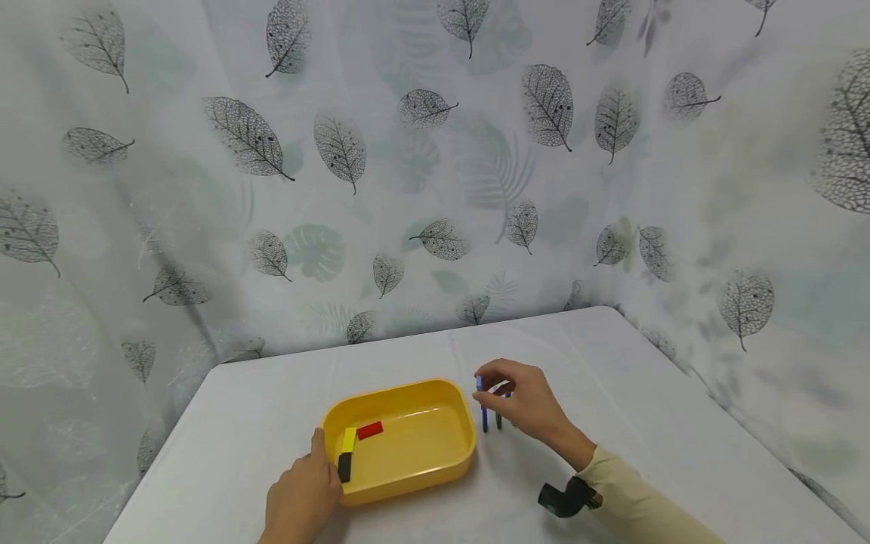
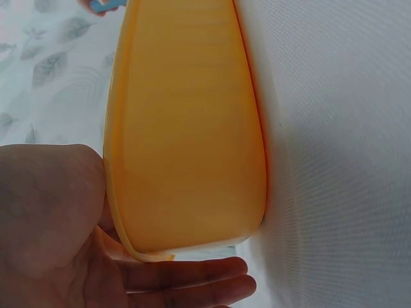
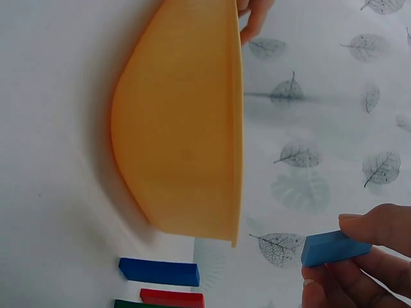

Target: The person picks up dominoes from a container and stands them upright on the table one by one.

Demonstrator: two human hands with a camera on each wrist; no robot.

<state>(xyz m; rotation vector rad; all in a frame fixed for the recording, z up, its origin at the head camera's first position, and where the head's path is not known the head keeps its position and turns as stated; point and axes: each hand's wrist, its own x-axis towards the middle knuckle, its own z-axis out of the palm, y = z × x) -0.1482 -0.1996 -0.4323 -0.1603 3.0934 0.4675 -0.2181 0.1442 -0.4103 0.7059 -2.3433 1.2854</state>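
Observation:
A yellow plastic tray (image 1: pixel 408 483) sits on the white table, holding a red block (image 1: pixel 370 430), a yellow block (image 1: pixel 349 440) and a black block (image 1: pixel 344 467) at its left end. My left hand (image 1: pixel 302 487) grips the tray's left end, its thumb over the rim and some fingers stretched along the outside in the left wrist view. Just past the tray's right side, my right hand (image 1: pixel 519 397) pinches a light blue block (image 3: pixel 334 248) between thumb and fingertips, above the table. Beneath it stand a dark blue block (image 3: pixel 159 272), a red block (image 3: pixel 172 298) and a green block (image 3: pixel 154 304).
The white table (image 1: pixel 258 423) reaches back to a curtain (image 1: pixel 435 189) with a leaf print, which also hangs at both sides. A black curved device (image 1: pixel 567 499) is strapped at the right wrist, over a beige sleeve (image 1: pixel 639 499).

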